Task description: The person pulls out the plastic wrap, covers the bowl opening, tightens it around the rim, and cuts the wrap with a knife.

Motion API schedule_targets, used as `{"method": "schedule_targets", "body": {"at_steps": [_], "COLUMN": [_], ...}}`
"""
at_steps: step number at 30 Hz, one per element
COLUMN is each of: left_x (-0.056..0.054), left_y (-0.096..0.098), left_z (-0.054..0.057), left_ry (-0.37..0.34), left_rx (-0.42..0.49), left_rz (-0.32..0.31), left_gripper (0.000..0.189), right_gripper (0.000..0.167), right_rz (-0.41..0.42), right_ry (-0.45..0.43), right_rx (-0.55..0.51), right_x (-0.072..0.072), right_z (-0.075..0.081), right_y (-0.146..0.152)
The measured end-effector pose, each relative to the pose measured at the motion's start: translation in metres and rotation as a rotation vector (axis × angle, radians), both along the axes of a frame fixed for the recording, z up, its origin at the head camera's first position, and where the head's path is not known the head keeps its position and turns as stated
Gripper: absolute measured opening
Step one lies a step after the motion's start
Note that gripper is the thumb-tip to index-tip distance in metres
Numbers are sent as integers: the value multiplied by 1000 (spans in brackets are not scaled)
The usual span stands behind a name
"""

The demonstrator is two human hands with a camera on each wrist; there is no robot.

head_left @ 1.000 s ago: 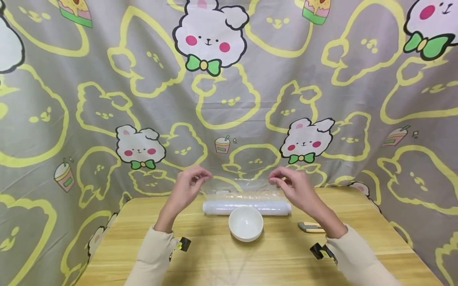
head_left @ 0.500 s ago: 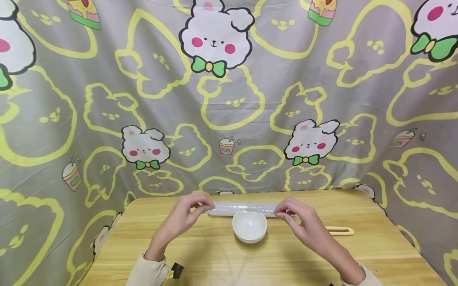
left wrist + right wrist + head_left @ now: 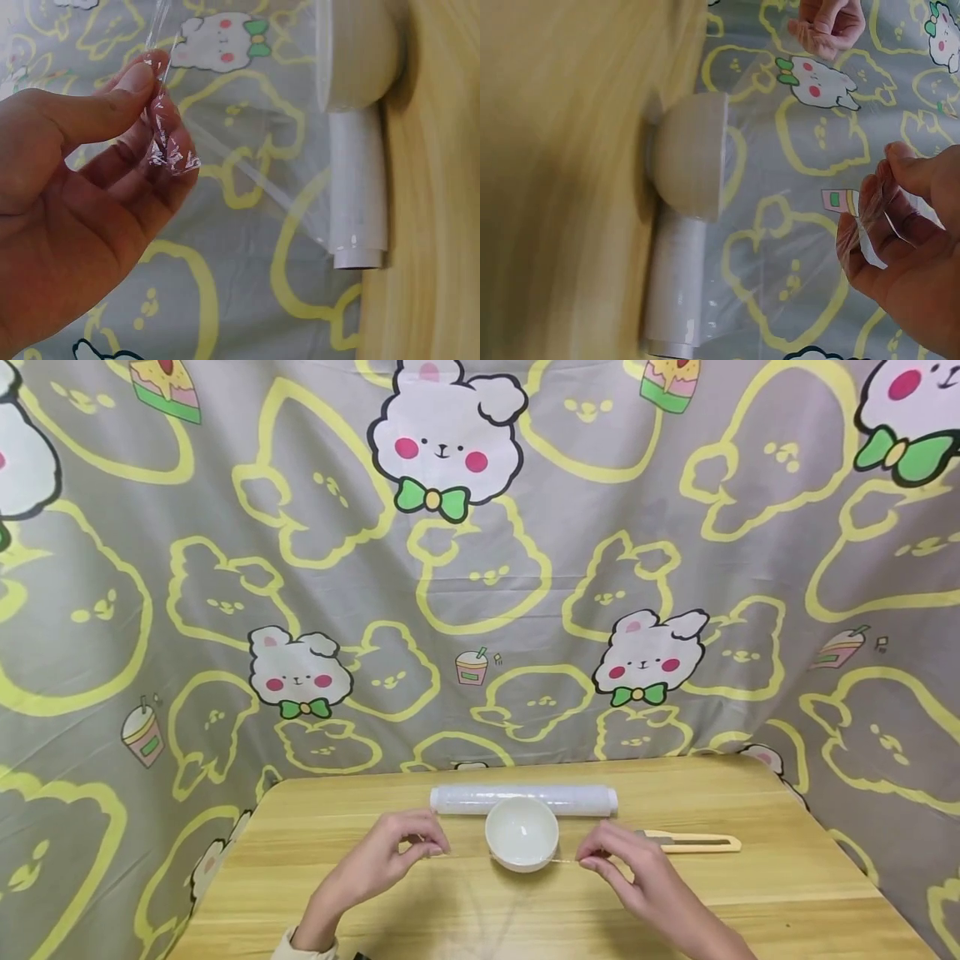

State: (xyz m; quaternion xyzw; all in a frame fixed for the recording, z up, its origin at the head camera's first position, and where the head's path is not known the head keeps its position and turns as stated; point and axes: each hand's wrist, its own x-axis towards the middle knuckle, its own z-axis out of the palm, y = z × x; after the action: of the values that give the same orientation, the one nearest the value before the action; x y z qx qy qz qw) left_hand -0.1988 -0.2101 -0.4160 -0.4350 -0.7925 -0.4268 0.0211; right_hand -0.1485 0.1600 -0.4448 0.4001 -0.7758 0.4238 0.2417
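Observation:
My left hand (image 3: 382,857) pinches one corner of clear plastic wrap (image 3: 174,154) between thumb and fingers, left of the white bowl (image 3: 522,833). On the bowl's right, my right hand (image 3: 637,868) pinches the opposite corner, and the film wrinkles over its fingertips in the right wrist view. Between both hands the sheet runs above the bowl's rim, back to the plastic wrap roll (image 3: 588,799) lying just behind the bowl. Both wrist views show a gap between the hands and the bowl. The sheet is so transparent that most of its outline is hard to see.
A utility knife (image 3: 701,842) with a pale yellow handle lies on the wooden table (image 3: 315,814), behind my right forearm. A grey curtain (image 3: 480,602) with rabbit prints hangs along the table's back and sides.
Both hands have come toward me and lower, from above and behind the roll to either side of the bowl, drawing the plastic wrap over it. Bowl and roll stay about where they were.

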Motion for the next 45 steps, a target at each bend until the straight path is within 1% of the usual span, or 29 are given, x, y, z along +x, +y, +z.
{"method": "schedule_targets", "body": {"at_steps": [1, 4, 10, 14, 18, 23, 26, 33, 35, 43, 45], "left_x": [1, 2, 3, 6, 8, 9, 8, 9, 8, 5, 4], "left_y": [0, 0, 0, -2, -3, -2, 0, 1, 1, 7, 9], "left_z": [-2, -7, -16, -24, -31, -40, -44, -53, -54, -63, -66], "left_ry": [-12, -14, 10, -6, -49, -52, -48, -113, -120, -100, -103], "left_rx": [-5, -24, -90, -123, -147, -177, -193, -200, -198, -230, -242], "left_rz": [-3, -13, -23, -41, -32, -1, 20, 22, 24, 29, 41], "left_gripper": [24, 19, 14, 13, 11, 10, 11, 13, 13, 15, 14], "right_gripper": [41, 42, 41, 37, 32, 29, 27, 18, 17, 13, 12], "right_rz": [5, 18, 70, 119, 167, 212, 223, 248, 251, 264, 256], "right_ry": [3, 8, -36, -66, -67, -83, -106, -219, -238, -291, -293], "right_rx": [-3, -4, 12, 28, 60, 86, 109, 160, 166, 202, 209], "right_x": [1, 3, 4, 3, 1, -2, -3, -7, -8, -12, -13], "right_z": [-2, -9, -19, -25, -33, -41, -44, -50, -53, -64, -66], "right_y": [0, 0, 1, 1, 0, 1, 2, 4, 5, 7, 8]}}
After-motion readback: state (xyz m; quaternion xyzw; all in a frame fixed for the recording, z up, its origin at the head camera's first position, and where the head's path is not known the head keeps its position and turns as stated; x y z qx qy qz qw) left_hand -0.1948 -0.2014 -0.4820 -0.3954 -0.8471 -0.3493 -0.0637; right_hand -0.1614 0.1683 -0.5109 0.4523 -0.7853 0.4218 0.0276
